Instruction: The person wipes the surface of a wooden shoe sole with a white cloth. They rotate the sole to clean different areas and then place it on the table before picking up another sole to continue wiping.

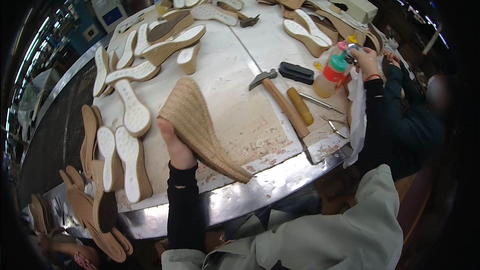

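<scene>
My left hand (178, 146) grips a wedge shoe sole (192, 122) with a woven, rope-like tan side, tilted over the near part of the table. Its fingers are mostly hidden behind the sole. Out to the right, my right hand (367, 63) is closed round a small greyish, rounded thing (352, 51) among the squeeze bottles; its kind is not clear. Right beside that hand stand a bottle with a green cap and red band (331, 77) and a pink-capped bottle (342, 46). A white cloth or sheet (357, 115) hangs below my right wrist.
A hammer (285, 105), a black brush-like block (296, 73), a yellow-handled tool (300, 106) and pincers (336, 126) lie right of centre. Wedge soles with white tops (132, 107) crowd the left. Another person's hand (392, 59) is at the right edge. A pale box (354, 4) stands behind.
</scene>
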### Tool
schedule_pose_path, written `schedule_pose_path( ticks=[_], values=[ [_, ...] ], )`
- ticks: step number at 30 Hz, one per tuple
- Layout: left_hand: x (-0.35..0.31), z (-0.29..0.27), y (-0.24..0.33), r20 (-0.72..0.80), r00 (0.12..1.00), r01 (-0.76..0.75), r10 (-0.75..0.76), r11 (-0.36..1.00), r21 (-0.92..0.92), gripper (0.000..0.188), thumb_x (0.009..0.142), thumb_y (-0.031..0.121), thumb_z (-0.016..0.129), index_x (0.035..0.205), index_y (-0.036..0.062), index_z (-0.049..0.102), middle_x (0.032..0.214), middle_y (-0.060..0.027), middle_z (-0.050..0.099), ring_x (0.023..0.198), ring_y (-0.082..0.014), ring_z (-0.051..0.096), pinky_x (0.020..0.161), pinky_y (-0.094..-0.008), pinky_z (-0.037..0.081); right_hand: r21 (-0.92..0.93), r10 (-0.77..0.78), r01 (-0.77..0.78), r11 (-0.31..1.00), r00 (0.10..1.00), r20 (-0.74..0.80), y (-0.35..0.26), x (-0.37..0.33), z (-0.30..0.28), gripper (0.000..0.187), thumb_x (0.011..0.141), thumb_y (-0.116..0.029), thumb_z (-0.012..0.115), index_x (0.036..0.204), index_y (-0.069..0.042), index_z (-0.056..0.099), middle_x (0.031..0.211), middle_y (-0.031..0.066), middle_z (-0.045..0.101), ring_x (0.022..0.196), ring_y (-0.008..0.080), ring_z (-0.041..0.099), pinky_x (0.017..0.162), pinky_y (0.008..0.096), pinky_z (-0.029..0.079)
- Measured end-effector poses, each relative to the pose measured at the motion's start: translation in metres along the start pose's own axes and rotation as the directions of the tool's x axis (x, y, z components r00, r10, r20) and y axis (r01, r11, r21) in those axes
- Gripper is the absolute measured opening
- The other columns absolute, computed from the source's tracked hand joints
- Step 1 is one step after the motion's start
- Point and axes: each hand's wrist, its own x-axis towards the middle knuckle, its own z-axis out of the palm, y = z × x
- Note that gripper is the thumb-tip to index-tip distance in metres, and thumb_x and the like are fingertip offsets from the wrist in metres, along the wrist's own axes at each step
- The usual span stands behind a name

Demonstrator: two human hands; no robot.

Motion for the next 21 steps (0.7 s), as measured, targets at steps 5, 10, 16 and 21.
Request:
schedule_pose_path(
  ticks=[5, 10, 16, 21],
  values=[
    [-0.002, 0.0, 0.009, 0.077, 0.997, 0.035, -0.032, 0.999, -0.036, 0.085, 0.081, 0.074, 0.039, 0.124, 0.0021, 0.045, 0.113, -0.008, 0.055, 0.1, -0.018, 0.055, 0.084, -0.0313, 0.047, 0.004, 0.077, -0.077, 0.997, 0.996, 0.052, -0.007, -0.006, -0.003, 0.076, 0.068, -0.019, 0.074, 0.125, 0.014, 0.037, 0.067, 0.0062, 0.054, 0.043, 0.0107, 0.046, 0.036, 0.0251, 0.035],
    [-0.002, 0.0, 0.008, 0.107, 0.993, 0.048, -0.039, 0.995, -0.084, 0.085, 0.081, 0.075, 0.038, 0.123, 0.0014, 0.046, 0.112, -0.0088, 0.056, 0.099, -0.0188, 0.055, 0.082, -0.0318, 0.048, 0.056, 0.081, -0.085, 0.995, 0.993, 0.08, -0.004, -0.004, -0.004, 0.074, 0.069, -0.02, 0.074, 0.124, 0.011, 0.036, 0.075, 0.009, 0.055, 0.046, 0.0106, 0.048, 0.036, 0.0247, 0.035],
    [-0.001, -0.004, 0.006, 0.131, 0.991, 0.05, -0.037, 0.994, -0.099, 0.086, 0.081, 0.075, 0.036, 0.123, 0.0011, 0.047, 0.112, -0.0094, 0.056, 0.099, -0.0192, 0.056, 0.082, -0.032, 0.048, -0.092, -0.044, 0.04, 0.995, 0.998, -0.043, -0.003, 0.0, -0.012, 0.069, 0.07, -0.021, 0.075, 0.122, 0.006, 0.039, 0.082, 0.0098, 0.055, 0.052, 0.0095, 0.048, 0.042, 0.0223, 0.037],
    [-0.003, 0.0, 0.009, 0.121, 0.992, 0.029, -0.02, 0.997, -0.075, 0.085, 0.082, 0.074, 0.036, 0.124, 0.0007, 0.046, 0.112, -0.0104, 0.057, 0.098, -0.0198, 0.057, 0.081, -0.0325, 0.049, 0.059, -0.342, 0.362, 0.93, 0.914, -0.219, -0.042, -0.047, -0.026, 0.052, 0.079, -0.015, 0.069, 0.12, 0.003, 0.043, 0.078, 0.0027, 0.054, 0.057, 0.0049, 0.046, 0.047, 0.0177, 0.036]
  ],
)
